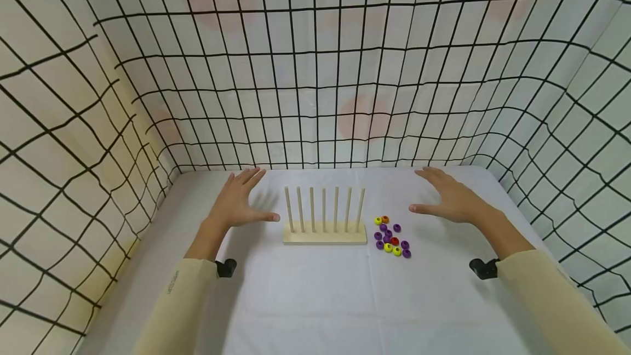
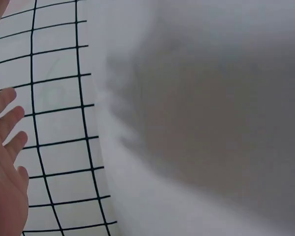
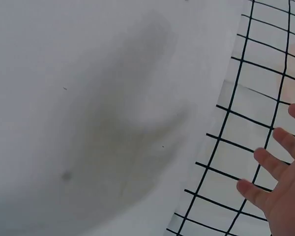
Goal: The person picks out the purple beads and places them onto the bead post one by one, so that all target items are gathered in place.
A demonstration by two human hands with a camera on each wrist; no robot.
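Note:
A pale wooden rack [image 1: 325, 238] with a row of several upright pegs stands on the white-covered table, its pegs bare. Just right of it lies a loose cluster of small round beads [image 1: 387, 239] in purple, yellow, red and orange. My left hand [image 1: 239, 201] hovers left of the rack, fingers extended and thumb pointing toward the pegs. My right hand [image 1: 451, 197] is held over the table to the right of the beads, its fingers spread. Neither hand touches anything. Both wrist views show spread fingers [image 2: 11, 123] [image 3: 273, 162] and a hand's shadow on the cloth.
A black wire grid [image 1: 315, 86] encloses the table at the back and both sides, with white cloth behind it. The white tablecloth [image 1: 315, 300] stretches in front of the rack. A dark wrist mount [image 1: 227, 268] sits at the left cuff, another mount [image 1: 484, 268] at the right.

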